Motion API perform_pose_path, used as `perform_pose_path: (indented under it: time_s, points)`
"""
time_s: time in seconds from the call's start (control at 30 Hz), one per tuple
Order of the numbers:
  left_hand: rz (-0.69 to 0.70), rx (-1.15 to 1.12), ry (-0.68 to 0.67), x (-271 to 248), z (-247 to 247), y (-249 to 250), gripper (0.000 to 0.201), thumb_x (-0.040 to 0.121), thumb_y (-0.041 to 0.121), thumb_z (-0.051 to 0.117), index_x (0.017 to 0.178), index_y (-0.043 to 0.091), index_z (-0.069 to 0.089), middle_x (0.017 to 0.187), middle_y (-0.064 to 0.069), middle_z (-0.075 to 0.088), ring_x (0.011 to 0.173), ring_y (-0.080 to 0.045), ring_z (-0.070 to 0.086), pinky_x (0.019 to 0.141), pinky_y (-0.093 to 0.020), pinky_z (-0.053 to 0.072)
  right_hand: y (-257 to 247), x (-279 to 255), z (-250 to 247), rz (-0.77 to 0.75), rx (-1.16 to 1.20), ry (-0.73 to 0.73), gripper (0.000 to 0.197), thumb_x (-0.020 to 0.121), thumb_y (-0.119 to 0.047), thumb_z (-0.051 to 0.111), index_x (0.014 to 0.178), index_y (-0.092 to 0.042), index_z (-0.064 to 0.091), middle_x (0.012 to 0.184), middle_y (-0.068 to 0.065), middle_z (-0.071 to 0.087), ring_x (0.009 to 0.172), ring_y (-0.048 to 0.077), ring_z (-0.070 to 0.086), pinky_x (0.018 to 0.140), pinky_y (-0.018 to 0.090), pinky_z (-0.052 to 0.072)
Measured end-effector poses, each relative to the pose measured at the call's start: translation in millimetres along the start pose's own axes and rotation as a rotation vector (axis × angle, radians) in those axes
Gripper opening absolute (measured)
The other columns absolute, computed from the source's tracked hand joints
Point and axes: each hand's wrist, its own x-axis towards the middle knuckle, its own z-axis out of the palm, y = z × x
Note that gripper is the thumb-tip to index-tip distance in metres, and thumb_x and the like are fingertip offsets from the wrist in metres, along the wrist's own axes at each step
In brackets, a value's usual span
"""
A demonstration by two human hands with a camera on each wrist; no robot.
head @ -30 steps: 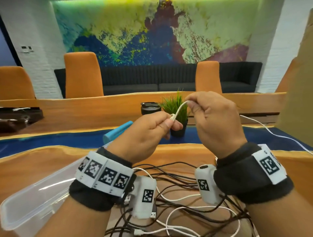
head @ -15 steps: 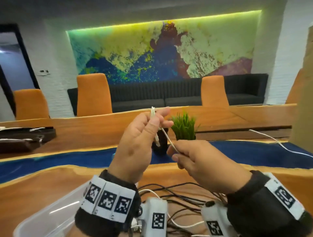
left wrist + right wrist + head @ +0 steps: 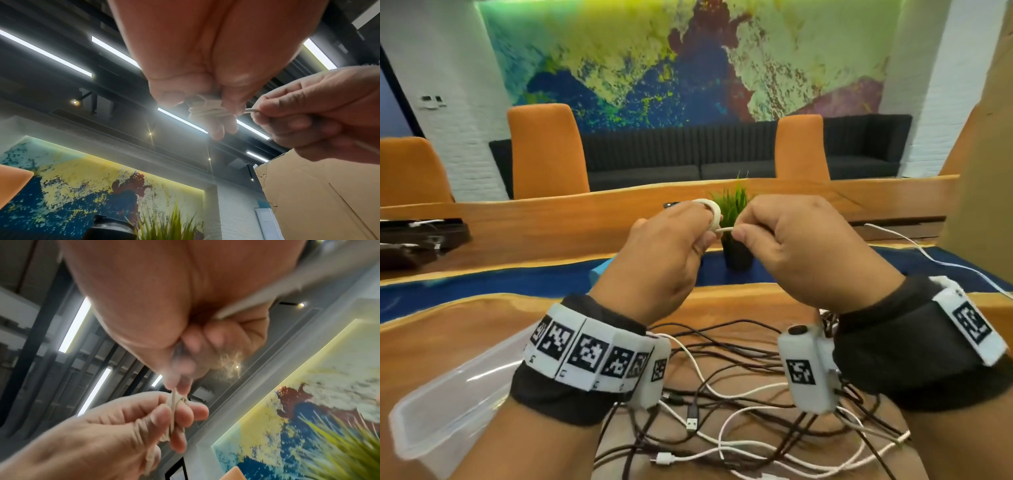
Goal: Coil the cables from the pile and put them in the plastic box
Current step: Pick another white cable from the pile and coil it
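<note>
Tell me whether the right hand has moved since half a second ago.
Yes. The right hand has risen from below the potted plant to level with it, beside the left hand.

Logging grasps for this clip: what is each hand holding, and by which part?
Both hold one white cable: the left hand grips its wound loops, the right hand pinches the loose strand beside them.

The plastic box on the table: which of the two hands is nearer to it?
Left. The left hand is raised above the table just right of the plastic box, winding the white cable. The right hand pinches the cable farther right.
</note>
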Motion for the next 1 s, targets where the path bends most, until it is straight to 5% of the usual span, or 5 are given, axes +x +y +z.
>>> perform_pose_path:
  time_s: [0.33,0.53,0.8,0.9,1.0]
  points:
    - [-0.215,0.060,0.542,-1,-17,-15,0.021,0.100,0.017,0.040,0.096,0.009,0.058,0.095,0.003,0.047,0.084,-0.014,0.043,0.077,-0.043,0.042,12,0,10,0.091,0.237,-0.349,0.018,0.098,-0.026,0.055,0.088,-0.024,0.070,0.074,-0.003,0.064,0.066,0.005,0.061,0.060,0.021,0.051]
    - [-0.153,-0.045,0.444,3,-5,5,0.035,0.102,0.027,0.036,0.097,0.000,0.058,0.095,-0.011,0.055,0.085,-0.024,0.051,0.075,-0.039,0.041,19,6,11,0.233,0.475,0.061,0.020,0.100,-0.019,0.052,0.089,-0.015,0.069,0.073,0.002,0.065,0.055,0.007,0.054,0.051,0.023,0.047]
    - [-0.157,-0.084,0.322,1,-2,-6,0.037,0.100,0.033,0.034,0.098,0.006,0.060,0.094,-0.008,0.059,0.086,-0.025,0.055,0.076,-0.049,0.046,30,2,0,0.265,0.545,-0.053,0.015,0.097,-0.014,0.058,0.092,-0.008,0.070,0.071,0.006,0.066,0.052,0.010,0.056,0.047,0.022,0.050]
    - [-0.197,-0.214,0.240,-1,-1,-6,0.038,0.099,0.036,0.034,0.099,0.012,0.063,0.088,-0.004,0.062,0.084,-0.021,0.058,0.074,-0.046,0.048,30,2,-2,0.220,0.545,0.051,0.010,0.093,-0.020,0.064,0.093,-0.012,0.071,0.074,0.004,0.068,0.056,0.012,0.060,0.050,0.024,0.051]
    - [-0.216,-0.214,0.151,-5,7,0,0.033,0.102,0.033,0.035,0.097,0.016,0.063,0.087,-0.001,0.060,0.082,-0.017,0.056,0.072,-0.040,0.047,36,5,-8,0.327,1.002,0.268,0.029,0.093,-0.036,0.060,0.094,-0.008,0.067,0.074,0.005,0.062,0.055,0.012,0.052,0.046,0.023,0.043]
